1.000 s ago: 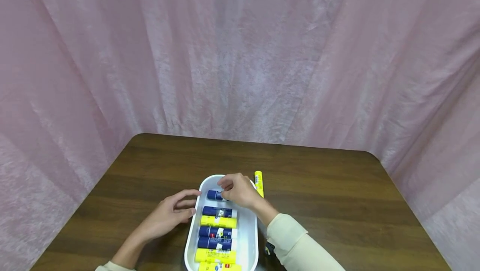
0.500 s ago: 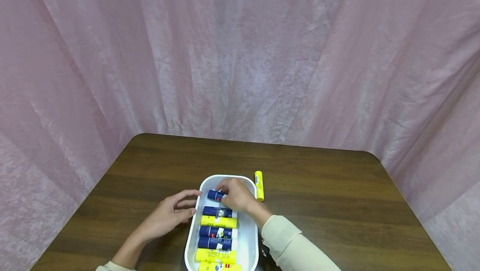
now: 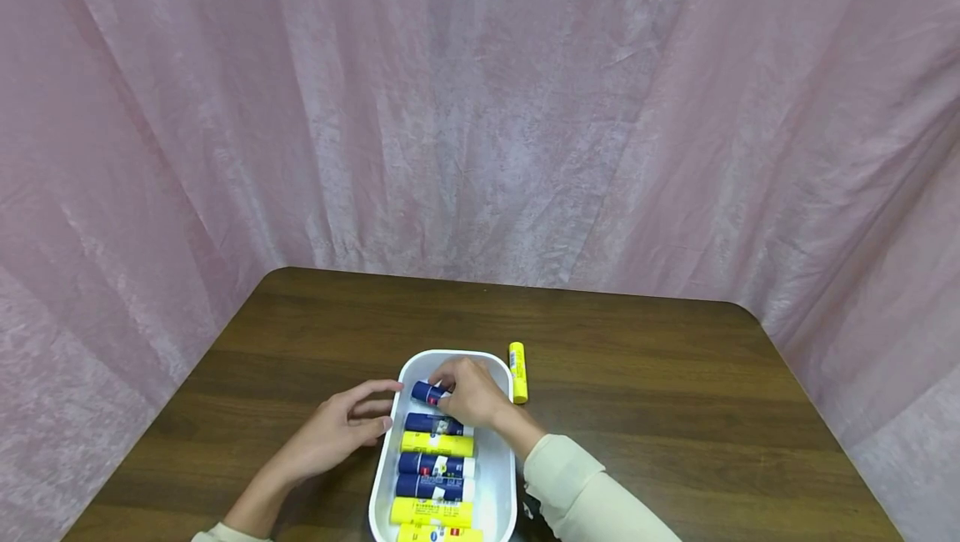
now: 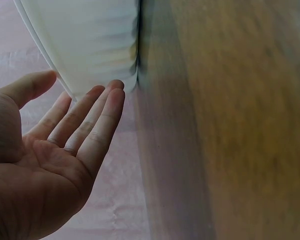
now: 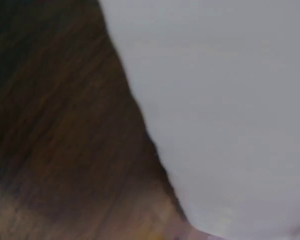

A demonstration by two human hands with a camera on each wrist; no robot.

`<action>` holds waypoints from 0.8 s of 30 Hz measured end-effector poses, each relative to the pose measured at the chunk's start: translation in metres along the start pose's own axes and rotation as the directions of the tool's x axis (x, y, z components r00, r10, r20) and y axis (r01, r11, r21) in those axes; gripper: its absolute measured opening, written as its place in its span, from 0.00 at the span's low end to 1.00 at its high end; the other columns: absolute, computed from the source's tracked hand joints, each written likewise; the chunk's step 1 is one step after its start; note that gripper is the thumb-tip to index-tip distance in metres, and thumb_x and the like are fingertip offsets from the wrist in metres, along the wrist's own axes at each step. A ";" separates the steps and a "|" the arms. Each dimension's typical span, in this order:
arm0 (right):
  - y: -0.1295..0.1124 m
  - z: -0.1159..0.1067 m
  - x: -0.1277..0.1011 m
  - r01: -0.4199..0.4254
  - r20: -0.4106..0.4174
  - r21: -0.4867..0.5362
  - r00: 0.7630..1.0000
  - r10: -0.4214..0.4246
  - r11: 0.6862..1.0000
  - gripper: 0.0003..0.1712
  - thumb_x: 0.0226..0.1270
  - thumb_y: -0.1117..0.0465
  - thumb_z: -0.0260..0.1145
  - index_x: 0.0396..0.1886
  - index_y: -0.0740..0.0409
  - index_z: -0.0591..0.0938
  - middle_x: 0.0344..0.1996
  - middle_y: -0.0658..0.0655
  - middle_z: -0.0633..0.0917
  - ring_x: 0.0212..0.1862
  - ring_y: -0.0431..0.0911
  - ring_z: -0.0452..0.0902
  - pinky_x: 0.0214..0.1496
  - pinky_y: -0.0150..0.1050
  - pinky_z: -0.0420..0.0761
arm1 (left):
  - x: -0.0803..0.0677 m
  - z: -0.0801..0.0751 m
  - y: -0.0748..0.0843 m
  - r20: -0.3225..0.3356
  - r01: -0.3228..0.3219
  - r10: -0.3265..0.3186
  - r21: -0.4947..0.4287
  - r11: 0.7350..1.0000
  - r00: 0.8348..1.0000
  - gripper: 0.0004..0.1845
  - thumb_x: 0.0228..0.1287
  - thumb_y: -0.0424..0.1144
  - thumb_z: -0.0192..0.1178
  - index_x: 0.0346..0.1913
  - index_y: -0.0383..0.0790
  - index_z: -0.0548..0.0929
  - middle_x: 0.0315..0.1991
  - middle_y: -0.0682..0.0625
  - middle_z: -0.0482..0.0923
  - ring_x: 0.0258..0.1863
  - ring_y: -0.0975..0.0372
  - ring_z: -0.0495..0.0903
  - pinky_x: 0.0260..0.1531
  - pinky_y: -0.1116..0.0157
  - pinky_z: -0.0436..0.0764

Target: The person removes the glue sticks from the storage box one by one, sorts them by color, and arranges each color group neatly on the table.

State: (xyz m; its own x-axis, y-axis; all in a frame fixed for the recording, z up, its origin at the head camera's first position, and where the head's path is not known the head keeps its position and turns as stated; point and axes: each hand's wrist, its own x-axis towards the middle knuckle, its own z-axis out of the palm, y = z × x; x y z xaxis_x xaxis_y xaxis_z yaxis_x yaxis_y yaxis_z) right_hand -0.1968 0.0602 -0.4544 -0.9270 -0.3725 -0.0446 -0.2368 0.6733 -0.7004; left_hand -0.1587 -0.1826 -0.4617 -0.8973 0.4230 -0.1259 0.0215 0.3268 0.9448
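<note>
A white plastic tray [image 3: 495,475] holds a column of several glue sticks lying crosswise, some dark blue with white ends, some yellow. At its far end my right hand [image 3: 474,396] pinches a dark blue glue stick [image 3: 428,393], whose right end is hidden by the fingers. That stick lies slightly askew, just beyond another dark blue glue stick [image 3: 435,424]. My left hand [image 3: 337,434] rests against the tray's left rim with fingers extended. In the left wrist view, this hand [image 4: 60,155] has its palm visible and its fingertips by the tray wall [image 4: 90,45].
A yellow glue stick [image 3: 518,373] lies on the wooden table [image 3: 637,392], just right of the tray. A small dark object, partly hidden, sits beside my right sleeve [image 3: 585,484]. Pink curtain [image 3: 480,108] hangs behind. The right wrist view shows mainly the tray's outer wall [image 5: 215,110].
My right hand has lowered onto the far dark blue glue stick and shifted slightly left; the stick has turned a little askew. My left hand has stayed put.
</note>
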 end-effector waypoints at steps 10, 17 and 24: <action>-0.004 -0.022 -0.017 0.062 -0.093 0.145 0.994 -0.049 0.988 0.17 0.60 0.69 0.71 0.50 0.62 0.88 0.41 0.58 0.91 0.39 0.43 0.83 0.43 0.34 0.83 | -0.002 0.000 0.000 0.003 -0.005 0.005 -0.005 1.000 1.000 0.27 0.74 0.41 0.63 0.73 0.42 0.73 0.66 0.33 0.79 0.62 0.47 0.83 0.45 0.62 0.89; -0.002 -0.040 -0.039 0.026 -0.193 0.354 0.980 0.045 0.935 0.19 0.62 0.65 0.74 0.54 0.60 0.86 0.45 0.60 0.89 0.45 0.48 0.84 0.46 0.35 0.86 | -0.001 0.001 0.001 -0.007 -0.001 0.001 0.002 1.000 1.000 0.27 0.74 0.42 0.64 0.72 0.44 0.74 0.65 0.34 0.80 0.62 0.47 0.83 0.45 0.61 0.89; 0.005 -0.048 -0.064 -0.014 -0.274 0.577 0.939 0.209 0.816 0.21 0.61 0.67 0.75 0.54 0.64 0.86 0.45 0.63 0.88 0.45 0.46 0.85 0.47 0.32 0.86 | -0.001 0.001 0.002 -0.012 0.003 -0.002 0.008 1.000 1.000 0.27 0.73 0.43 0.64 0.72 0.44 0.74 0.66 0.35 0.80 0.63 0.47 0.83 0.45 0.61 0.89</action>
State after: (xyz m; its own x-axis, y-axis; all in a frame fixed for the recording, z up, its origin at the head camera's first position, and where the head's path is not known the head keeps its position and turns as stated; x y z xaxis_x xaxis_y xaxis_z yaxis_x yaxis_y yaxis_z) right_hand -0.1525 0.1177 -0.4207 -0.9994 -0.0338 0.0067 -0.0128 0.1861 -0.9825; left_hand -0.1576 -0.1816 -0.4599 -0.9024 0.4124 -0.1247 0.0226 0.3344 0.9421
